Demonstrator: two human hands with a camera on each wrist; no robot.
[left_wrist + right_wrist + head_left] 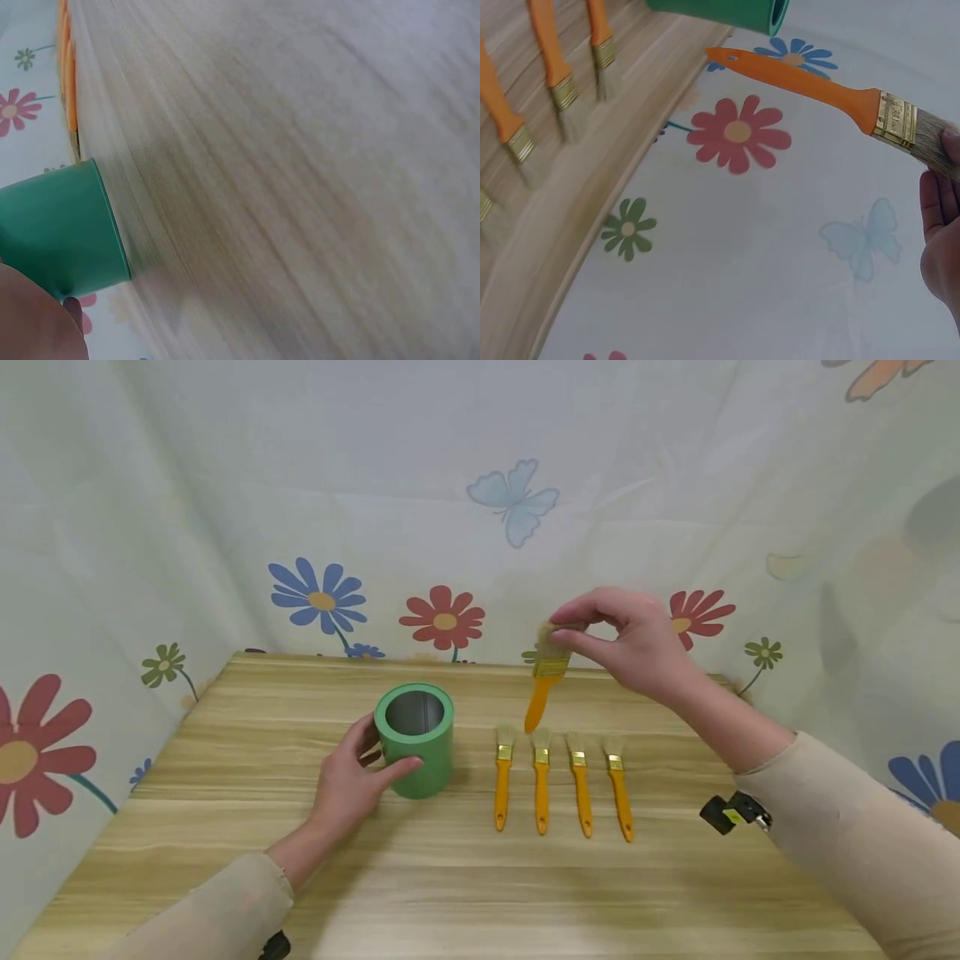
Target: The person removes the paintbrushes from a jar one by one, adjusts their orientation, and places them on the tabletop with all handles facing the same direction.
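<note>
My left hand (347, 785) grips a green can (424, 766) round its side, thumb in front and fingers behind. The can stands upright on the wooden table, its open top showing a grey metal inside. In the left wrist view, the lower part of the can (64, 225) appears beside the thumb. My right hand (637, 639) pinches a paintbrush (550, 670) by its bristles, above the back of the table. Its orange handle (802, 82) hangs down, tilted slightly left; in the right wrist view a gold ferrule shows between handle and bristles.
Several smaller paintbrushes (542, 785) with orange handles lie in a row right of the can, bristles towards the back. The wooden table (450, 893) ends at a curtain (360, 485) printed with flowers and a butterfly, which also hangs at both sides.
</note>
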